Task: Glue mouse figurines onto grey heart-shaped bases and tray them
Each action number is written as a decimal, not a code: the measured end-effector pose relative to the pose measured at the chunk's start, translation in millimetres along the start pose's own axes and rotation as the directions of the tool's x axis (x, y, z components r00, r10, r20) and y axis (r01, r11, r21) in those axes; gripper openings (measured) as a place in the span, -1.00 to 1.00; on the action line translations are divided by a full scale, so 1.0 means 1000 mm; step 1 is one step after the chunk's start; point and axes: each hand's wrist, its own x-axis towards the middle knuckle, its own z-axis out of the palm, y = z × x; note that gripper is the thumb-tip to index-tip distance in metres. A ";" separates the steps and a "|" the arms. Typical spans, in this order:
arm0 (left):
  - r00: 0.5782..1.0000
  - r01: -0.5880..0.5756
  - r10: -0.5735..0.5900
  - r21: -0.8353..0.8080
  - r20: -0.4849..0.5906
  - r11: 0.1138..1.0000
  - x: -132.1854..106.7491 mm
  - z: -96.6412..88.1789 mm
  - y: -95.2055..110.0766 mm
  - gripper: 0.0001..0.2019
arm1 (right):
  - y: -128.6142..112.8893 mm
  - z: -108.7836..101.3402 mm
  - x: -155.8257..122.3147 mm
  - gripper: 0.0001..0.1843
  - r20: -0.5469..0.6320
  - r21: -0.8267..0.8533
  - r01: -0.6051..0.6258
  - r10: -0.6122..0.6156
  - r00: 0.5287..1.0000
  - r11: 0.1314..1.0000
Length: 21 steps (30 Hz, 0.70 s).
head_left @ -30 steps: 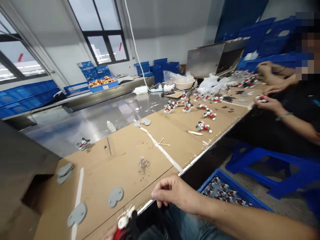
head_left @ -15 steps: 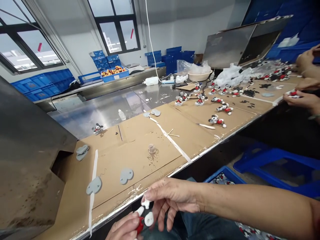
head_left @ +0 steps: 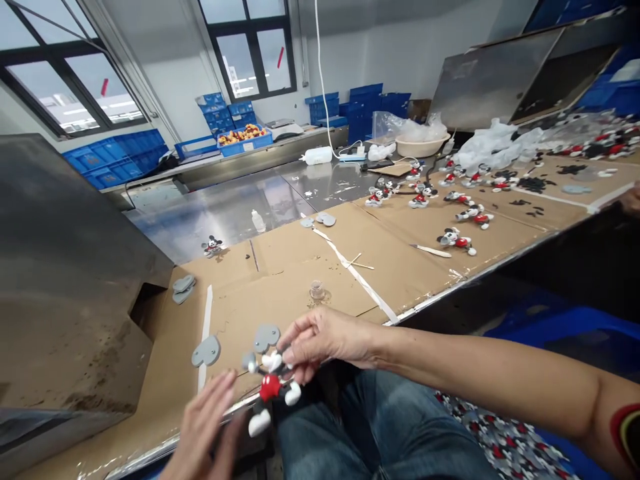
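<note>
Left hand (head_left: 200,423) withdrawn, fingers spread; right hand (head_left: 320,341) pinches figure (head_left: 270,387), long axis slanted, white shoes (head_left: 259,423) toward wearer.

The held figure (head_left: 270,387) looks smooth and plastic, the grey plates (head_left: 206,351) matt, the cardboard (head_left: 275,287) dull, the metal tabletop (head_left: 235,212) glossy

Cool, moderately bright light fills the room; pale daylight shows in the windows (head_left: 239,63) and gleams off the bare metal table (head_left: 273,197). Deep shadow lies beneath. The left hand (head_left: 203,423) blurs, and wide-angle distortion stretches the edges.
</note>
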 end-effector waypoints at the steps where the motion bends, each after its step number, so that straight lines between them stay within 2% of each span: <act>1: 0.995 0.098 -0.098 0.008 -0.009 0.995 0.007 -0.005 -0.002 -0.75 | -0.002 0.000 0.006 -0.64 -0.029 -0.046 0.057 -0.059 0.998 0.997; 3: 0.968 0.250 -0.250 -0.027 0.010 0.968 0.023 -0.012 -0.003 -0.67 | -0.005 0.000 0.021 -0.69 -0.057 -0.147 0.147 -0.157 0.986 0.978; 5: 0.916 0.398 -0.383 -0.131 0.120 0.908 0.038 -0.015 0.001 -0.61 | -0.007 0.000 0.035 -0.73 -0.047 -0.269 0.208 -0.229 0.972 0.940; 7: 0.880 0.452 -0.408 -0.166 0.243 0.876 0.053 -0.015 0.008 -0.60 | -0.008 0.000 0.047 -0.73 -0.024 -0.421 0.246 -0.282 0.959 0.873; 9: 0.867 0.453 -0.395 -0.153 0.303 0.878 0.066 -0.014 0.014 -0.62 | -0.010 0.000 0.055 -0.72 -0.007 -0.565 0.274 -0.336 0.942 0.778; 12: 0.864 0.458 -0.397 -0.154 0.309 0.876 0.080 -0.014 0.016 -0.66 | -0.013 0.003 0.059 -0.72 -0.017 -0.722 0.294 -0.440 0.898 0.626; 16: 0.909 0.380 -0.327 -0.189 0.258 0.906 0.090 -0.010 0.012 -0.70 | -0.015 0.007 0.057 -0.73 -0.021 -0.842 0.285 -0.556 0.831 0.457; 18: 0.928 0.320 -0.267 -0.190 0.261 0.928 0.093 -0.005 0.008 -0.71 | -0.013 0.007 0.056 -0.74 -0.023 -0.855 0.287 -0.585 0.811 0.432; 19: 0.937 0.285 -0.234 -0.181 0.261 0.941 0.094 -0.003 0.007 -0.71 | -0.010 0.005 0.057 -0.73 -0.038 -0.845 0.293 -0.597 0.802 0.447; 21: 0.959 0.198 -0.163 -0.137 0.234 0.970 0.095 0.002 0.004 -0.74 | -0.003 -0.001 0.059 -0.64 -0.096 -0.787 0.315 -0.610 0.787 0.530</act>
